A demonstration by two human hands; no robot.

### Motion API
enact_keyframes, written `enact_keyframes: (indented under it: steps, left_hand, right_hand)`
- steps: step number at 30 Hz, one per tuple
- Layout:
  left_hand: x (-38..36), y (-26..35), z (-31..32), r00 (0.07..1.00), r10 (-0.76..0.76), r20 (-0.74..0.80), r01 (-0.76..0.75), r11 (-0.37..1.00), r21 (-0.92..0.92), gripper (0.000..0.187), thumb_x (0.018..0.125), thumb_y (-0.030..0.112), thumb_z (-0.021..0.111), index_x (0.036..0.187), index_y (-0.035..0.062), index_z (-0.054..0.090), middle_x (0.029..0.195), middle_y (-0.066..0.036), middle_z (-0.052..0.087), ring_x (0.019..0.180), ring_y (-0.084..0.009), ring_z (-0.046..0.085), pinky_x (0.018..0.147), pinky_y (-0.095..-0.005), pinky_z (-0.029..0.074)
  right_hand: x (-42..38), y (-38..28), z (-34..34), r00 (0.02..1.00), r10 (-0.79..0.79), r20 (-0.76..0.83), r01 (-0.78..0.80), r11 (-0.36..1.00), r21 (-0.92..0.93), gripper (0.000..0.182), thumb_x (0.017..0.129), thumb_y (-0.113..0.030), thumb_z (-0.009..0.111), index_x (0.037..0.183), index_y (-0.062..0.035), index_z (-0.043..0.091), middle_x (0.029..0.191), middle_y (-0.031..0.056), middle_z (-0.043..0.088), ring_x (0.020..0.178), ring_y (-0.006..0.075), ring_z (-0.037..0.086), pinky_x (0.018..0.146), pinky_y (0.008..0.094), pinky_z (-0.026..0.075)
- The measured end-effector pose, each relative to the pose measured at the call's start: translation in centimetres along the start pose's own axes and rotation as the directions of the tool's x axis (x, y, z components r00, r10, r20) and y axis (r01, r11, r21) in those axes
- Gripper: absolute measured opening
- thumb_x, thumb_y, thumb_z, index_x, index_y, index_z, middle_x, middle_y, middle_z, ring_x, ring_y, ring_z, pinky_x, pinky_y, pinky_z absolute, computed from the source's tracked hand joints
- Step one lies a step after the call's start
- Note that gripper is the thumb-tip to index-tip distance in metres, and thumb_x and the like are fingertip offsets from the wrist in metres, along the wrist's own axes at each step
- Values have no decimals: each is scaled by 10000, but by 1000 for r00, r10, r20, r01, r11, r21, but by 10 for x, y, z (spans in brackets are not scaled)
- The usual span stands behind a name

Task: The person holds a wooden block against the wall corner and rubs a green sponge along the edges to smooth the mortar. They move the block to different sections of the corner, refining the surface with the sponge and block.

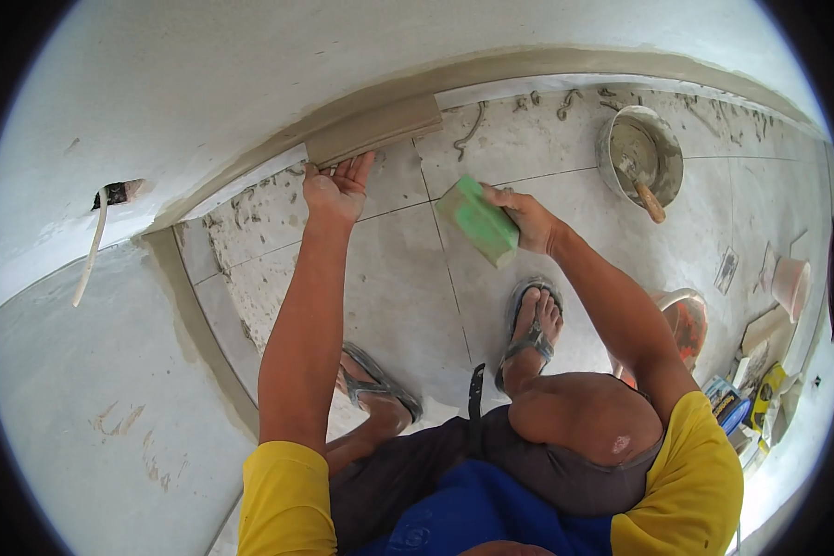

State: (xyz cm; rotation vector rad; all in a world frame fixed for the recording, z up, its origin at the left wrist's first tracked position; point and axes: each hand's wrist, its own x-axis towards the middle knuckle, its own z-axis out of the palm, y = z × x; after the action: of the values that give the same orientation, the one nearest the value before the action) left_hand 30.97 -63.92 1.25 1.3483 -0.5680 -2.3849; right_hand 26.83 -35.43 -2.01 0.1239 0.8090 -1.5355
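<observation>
My left hand [340, 188] is palm up beneath a long tile strip [373, 132] coated with grey-brown mortar, its fingers at the strip's lower edge. The strip lies along the foot of the wall. To the right, my right hand [526, 220] grips a green block [478, 221] with a paler underside, held above the floor tiles and apart from the strip. Whether the block is a sponge or a float is too blurred to tell.
A metal bowl [608, 157] of mortar holds a wooden-handled trowel [651, 201] at the upper right. Behind my right arm is a reddish bucket [695, 320]. Bags and scraps lie farther right. A cable [93, 248] hangs from the left wall. Mortar crumbs dot the floor.
</observation>
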Motion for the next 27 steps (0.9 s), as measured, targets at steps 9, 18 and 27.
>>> enact_keyframes:
  steps: [9,18,27]
  left_hand:
    - [2,-1,-2,1000,6,20,-6,1000,-4,489,1052,362,193,1253,-10,438,1252,-225,515,1162,-393,552,979,-548,516]
    - [3,-1,-2,1000,-2,24,2,1000,-4,472,1053,352,219,1264,-11,433,1259,-231,509,1176,-401,544,987,-539,512]
    - [6,0,-6,999,6,39,-6,1000,11,434,1052,310,238,1299,-10,397,1277,-232,484,1180,-401,541,988,-528,516]
  right_hand:
    - [-12,-20,16,983,-160,-86,88,834,-545,831,719,-331,721,1424,-131,329,1167,121,544,1119,239,510,969,339,409]
    - [24,-29,16,978,-210,1,180,835,-520,848,695,-277,693,1441,-129,318,1351,183,423,1192,276,462,994,380,389]
    - [49,-71,32,941,-332,64,316,793,-521,922,671,-293,723,1482,-158,306,1456,137,310,1258,309,430,1021,419,412]
